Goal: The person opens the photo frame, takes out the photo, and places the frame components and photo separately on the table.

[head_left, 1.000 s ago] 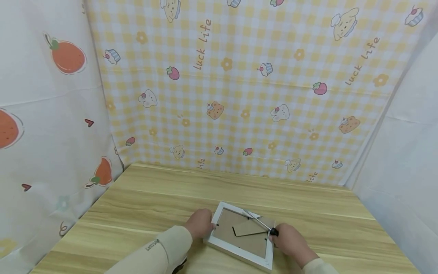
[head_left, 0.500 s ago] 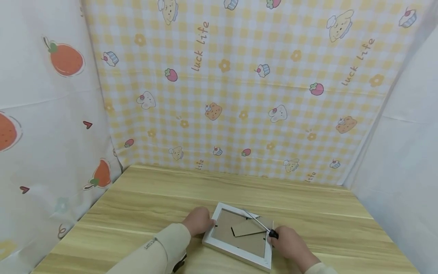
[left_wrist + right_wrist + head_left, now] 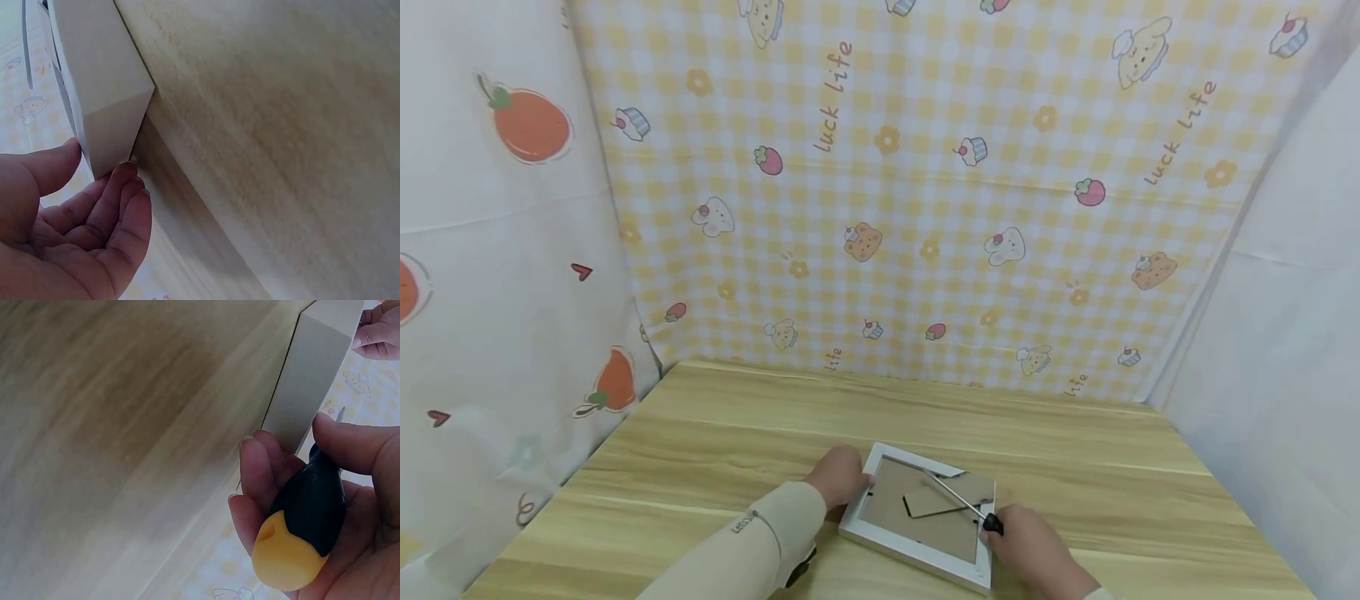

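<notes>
A white picture frame [image 3: 925,553] lies back up on the table, its brown backing board [image 3: 936,532] showing. On the board a dark-edged flap [image 3: 940,498] reaches over the far right corner. My left hand [image 3: 837,477] grips the frame's left edge; in the left wrist view the thumb is on top and the fingertips are under the corner. My right hand [image 3: 1030,542] holds a screwdriver [image 3: 992,523] with a black and yellow handle [image 3: 294,531]. Its thin metal shaft slants over the board towards the far border. The right hand's fingers are at the frame's right edge.
The wood-grain table [image 3: 760,408] runs back to a yellow checked cloth wall [image 3: 910,192]. A white cloth with fruit prints [image 3: 497,275] hangs on the left, and a plain white one [image 3: 1285,350] on the right.
The screwdriver and right hand have shifted slightly towards the near side, bringing the shaft's tip from the far border to the board's far edge. The left hand stays on the frame.
</notes>
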Demonstrator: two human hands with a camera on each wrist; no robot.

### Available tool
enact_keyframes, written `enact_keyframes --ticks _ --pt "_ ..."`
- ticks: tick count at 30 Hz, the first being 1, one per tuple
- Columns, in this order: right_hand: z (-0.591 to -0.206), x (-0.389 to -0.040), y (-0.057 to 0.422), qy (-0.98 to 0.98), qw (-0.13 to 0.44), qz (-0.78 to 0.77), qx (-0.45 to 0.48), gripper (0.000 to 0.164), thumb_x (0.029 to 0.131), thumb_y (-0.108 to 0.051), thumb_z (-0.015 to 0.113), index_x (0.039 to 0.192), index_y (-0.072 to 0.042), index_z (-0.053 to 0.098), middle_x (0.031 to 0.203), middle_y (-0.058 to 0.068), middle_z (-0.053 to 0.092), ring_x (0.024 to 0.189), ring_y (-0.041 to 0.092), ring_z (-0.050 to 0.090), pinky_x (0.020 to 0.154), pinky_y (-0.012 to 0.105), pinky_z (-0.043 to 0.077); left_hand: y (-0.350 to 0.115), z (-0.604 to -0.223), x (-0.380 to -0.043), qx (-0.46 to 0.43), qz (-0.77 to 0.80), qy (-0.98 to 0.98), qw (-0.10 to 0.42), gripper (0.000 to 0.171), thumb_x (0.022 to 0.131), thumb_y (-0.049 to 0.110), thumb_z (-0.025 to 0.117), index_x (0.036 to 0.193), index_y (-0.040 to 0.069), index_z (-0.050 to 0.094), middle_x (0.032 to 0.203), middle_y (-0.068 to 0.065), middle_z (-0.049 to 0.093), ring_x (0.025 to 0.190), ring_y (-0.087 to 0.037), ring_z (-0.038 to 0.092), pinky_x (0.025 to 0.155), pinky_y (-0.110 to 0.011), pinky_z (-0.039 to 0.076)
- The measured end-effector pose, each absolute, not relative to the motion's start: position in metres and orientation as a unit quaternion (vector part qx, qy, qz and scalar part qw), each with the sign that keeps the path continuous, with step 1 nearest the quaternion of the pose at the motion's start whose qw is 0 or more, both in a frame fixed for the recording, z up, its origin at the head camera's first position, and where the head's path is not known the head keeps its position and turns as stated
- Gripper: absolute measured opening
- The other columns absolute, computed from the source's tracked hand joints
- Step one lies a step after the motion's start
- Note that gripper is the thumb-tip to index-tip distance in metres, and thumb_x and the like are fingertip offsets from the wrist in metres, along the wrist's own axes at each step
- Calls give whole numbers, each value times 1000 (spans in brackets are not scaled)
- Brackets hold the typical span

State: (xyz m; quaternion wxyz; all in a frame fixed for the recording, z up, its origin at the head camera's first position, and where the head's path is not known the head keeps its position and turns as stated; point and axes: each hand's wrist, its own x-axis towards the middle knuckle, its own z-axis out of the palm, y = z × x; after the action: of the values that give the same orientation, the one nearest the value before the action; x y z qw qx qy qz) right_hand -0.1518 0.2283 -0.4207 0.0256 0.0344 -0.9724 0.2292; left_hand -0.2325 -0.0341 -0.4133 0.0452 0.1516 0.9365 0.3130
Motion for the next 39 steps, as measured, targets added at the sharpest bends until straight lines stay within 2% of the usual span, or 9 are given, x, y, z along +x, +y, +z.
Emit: enact_keyframes --ticks 8,16,26,33,39 --pt "-421 -155 227 -974 16 223 36 29 84 -13 71 64 -8 50 56 -2 40 51 12 37 47 24 30 -31 -411 -231 150 308 939 40 38 86 7 69 60 7 42 58 1 36 55 -12 36 51 -24 35" --pt "-420 -157 226 -973 19 228 41 30 83 -11 71 62 -9 49 55 -3 37 50 11 36 47 23 30 -33 -411 -228 140 298 943 39 31 86 8 70 64 4 48 61 -2 43 58 -14 41 54 -27 40" --pt "-419 -162 227 -974 14 222 38 28 84 -12 69 63 -8 51 55 -2 40 50 12 37 47 24 31 -33 -411 -222 131 299 944 40 34 85 9 71 62 6 46 59 0 41 56 -13 39 53 -26 39" --pt "-417 -164 227 -976 18 213 41 30 84 -12 69 62 -8 50 56 -1 42 51 14 38 49 27 31 -34 -408 -214 127 318 938 41 42 84 6 71 57 10 39 55 2 36 51 -12 37 48 -23 34" --pt "-413 -165 226 -977 15 208 38 28 85 -13 70 64 -7 52 57 0 44 53 14 40 49 28 32 -34 -409 -212 121 309 942 42 40 85 8 71 56 9 43 55 1 38 51 -12 38 48 -23 34"
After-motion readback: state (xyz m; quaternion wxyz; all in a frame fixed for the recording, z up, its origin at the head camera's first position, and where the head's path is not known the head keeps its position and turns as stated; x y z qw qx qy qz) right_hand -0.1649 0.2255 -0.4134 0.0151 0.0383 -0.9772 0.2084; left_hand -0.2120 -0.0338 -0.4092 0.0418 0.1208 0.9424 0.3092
